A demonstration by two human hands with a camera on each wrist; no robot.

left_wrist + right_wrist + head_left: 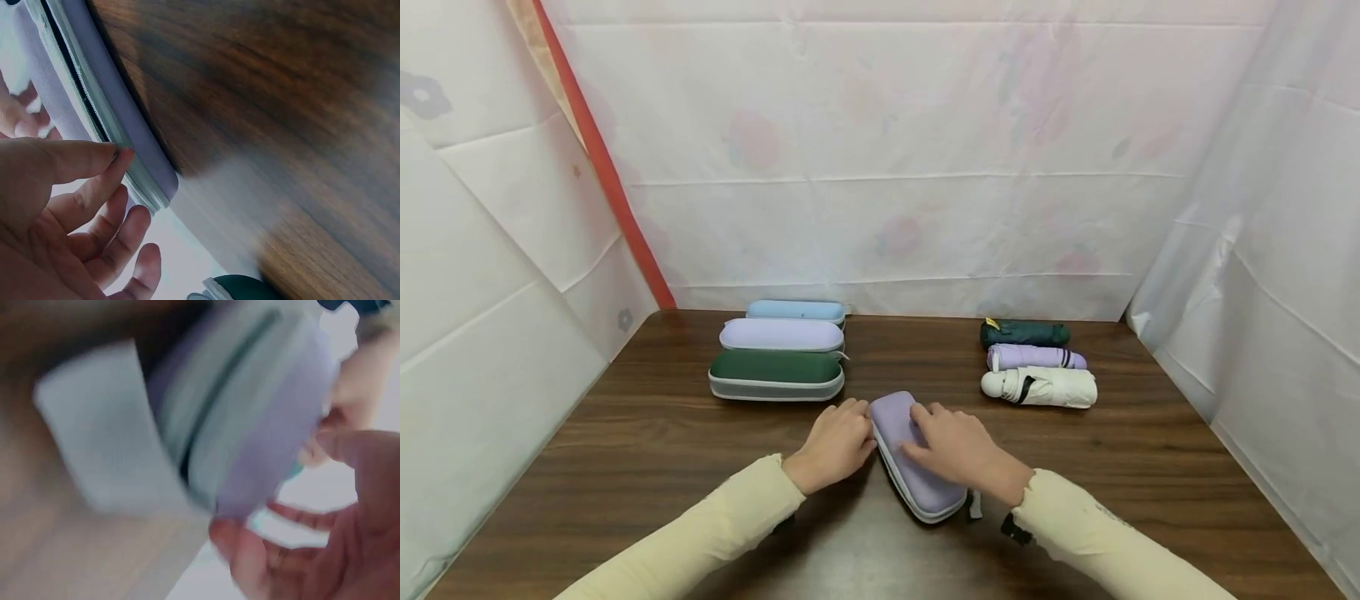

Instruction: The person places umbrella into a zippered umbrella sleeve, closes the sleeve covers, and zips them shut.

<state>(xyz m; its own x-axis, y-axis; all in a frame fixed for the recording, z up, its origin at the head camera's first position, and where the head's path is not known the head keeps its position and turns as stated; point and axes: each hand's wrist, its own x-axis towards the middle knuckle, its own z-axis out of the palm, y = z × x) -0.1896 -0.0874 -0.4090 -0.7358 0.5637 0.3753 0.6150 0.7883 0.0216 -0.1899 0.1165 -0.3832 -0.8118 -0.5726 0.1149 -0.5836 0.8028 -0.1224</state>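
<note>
A lavender zippered hard case (917, 467) lies slanted on the table between my hands, its pale zipper band along the side. At its far left corner, my left hand (838, 442) pinches at the zipper with thumb and index fingertip; the zipper pull is hidden between them. In the left wrist view, the closed zipper (87, 94) runs right up to those fingertips. My right hand (958, 446) rests on the lid, thumb and fingers spread across it. A light strap loop (112, 425) sticks out from the case's near end, blurred in the right wrist view.
Back left, a green case (777, 371), a pale lilac case (782, 334) and a light blue case (795, 311) lie in a row. Back right are a folded dark green umbrella (1025, 334), a lilac umbrella (1037, 357) and a white umbrella (1056, 387). Draped sheets (880, 150) surround the table.
</note>
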